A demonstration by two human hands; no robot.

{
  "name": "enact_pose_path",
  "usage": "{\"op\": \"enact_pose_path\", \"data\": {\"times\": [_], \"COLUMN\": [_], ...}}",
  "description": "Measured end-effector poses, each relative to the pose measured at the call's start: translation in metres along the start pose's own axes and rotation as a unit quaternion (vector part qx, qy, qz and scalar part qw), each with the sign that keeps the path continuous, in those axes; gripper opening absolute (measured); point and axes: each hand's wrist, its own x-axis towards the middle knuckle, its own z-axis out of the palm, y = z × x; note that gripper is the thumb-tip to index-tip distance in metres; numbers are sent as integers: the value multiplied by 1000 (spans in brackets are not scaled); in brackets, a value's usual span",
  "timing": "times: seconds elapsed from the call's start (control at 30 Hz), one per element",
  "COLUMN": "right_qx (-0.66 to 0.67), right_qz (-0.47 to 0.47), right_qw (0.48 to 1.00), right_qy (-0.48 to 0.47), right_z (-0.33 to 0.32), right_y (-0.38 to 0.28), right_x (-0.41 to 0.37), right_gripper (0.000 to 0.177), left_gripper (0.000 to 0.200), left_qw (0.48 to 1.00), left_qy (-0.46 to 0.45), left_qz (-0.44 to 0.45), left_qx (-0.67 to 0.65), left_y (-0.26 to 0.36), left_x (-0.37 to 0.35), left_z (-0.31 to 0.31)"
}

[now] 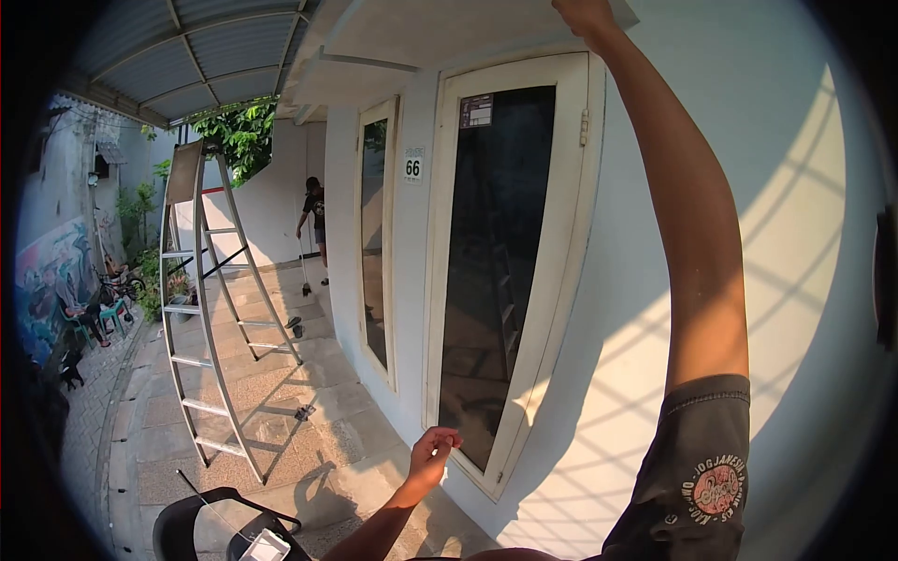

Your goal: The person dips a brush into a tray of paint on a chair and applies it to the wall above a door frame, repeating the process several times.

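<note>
My right arm is stretched up across the right of the view. My right hand [587, 19] is at the edge of the white overhang [505, 28] above the window; its fingers are mostly cut off by the top of the frame. Low in the middle, my left hand [432, 460] hangs in front of the wall, just left of the window's bottom corner. Its fingers are curled in, and nothing shows between them. The tall window [505, 234] has a cream frame, dark glass and a small sticker [476, 110] at its upper left.
An aluminium stepladder [217, 365] stands open on the paving at left. Below it, a black chair [178, 524] bears a white container [267, 545]. Farther back, a person [315, 210] holds a long-handled tool near the wall. Another person [84, 299] sits at far left.
</note>
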Motion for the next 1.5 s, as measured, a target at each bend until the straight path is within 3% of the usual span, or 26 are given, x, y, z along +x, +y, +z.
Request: {"op": "enact_pose_path", "data": {"times": [0.07,0.23,0.3,0.47,0.63,0.77,0.9,0.97,1.03,1.23,1.3,1.33,1.4,1.43,1.5], "right_qx": [12,36,23,45,93,82,54,14,-26,-5,64,59,37,32,15], "right_qz": [-88,-53,-133,-116,-187,-183,-130,-113,-82,-55,-100,-99,-210,-210,-288], "right_qw": [987,975,939,930,880,897,956,969,989,987,967,967,917,917,849], "right_qy": [131,215,316,347,427,394,257,218,117,151,227,228,338,338,442], "right_z": [5,7,20,64,134,185,206,201,175,65,42,39,38,40,55], "right_y": [8,8,19,13,9,18,27,31,25,-10,-11,-4,8,12,5], "right_x": [16,-27,-38,-34,5,22,1,-6,-6,1,-14,-15,-22,-26,-27], "right_gripper": [37,38,38,39,39,37,40,39,36,36,36,36,38,38,40], "left_gripper": [15,15,15,15,14,13,13,12,12,12,13,13,13,13,13], "left_qw": [1000,1000,999,999,999,996,995,995,995,998,998,998,999,999,999], "left_qy": [-2,-26,-37,-40,-3,42,66,75,66,32,21,18,12,3,-9], "left_qz": [13,2,-16,8,51,70,71,67,70,59,56,52,46,43,46], "left_qx": [7,-9,-14,19,12,28,39,20,23,20,16,18,20,21,18], "left_y": [5,3,4,17,9,10,15,16,15,6,2,1,1,2,5], "left_x": [7,13,16,29,34,31,31,34,37,50,56,56,58,58,66], "left_z": [-5,-18,-21,-33,-73,-107,-126,-128,-129,-120,-117,-117,-113,-110,-100]}}
